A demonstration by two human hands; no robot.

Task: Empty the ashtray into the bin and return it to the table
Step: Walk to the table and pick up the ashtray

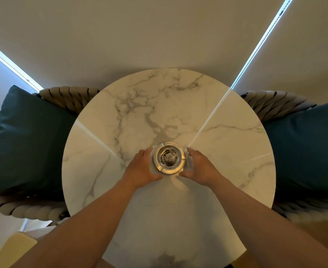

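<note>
Round marble counter, grey veins, glossy. The ashtray is a round clear glass one with dark ash in the middle, sitting near the counter's centre. Left hand and right hand cup its sides, each grip open, fingers loosely curved, arms stretched forward.

There are no words, numbers, labels or signs to read anywhere here, not on the ashtray between the fingers, and not on the round marble bench under it.
</note>
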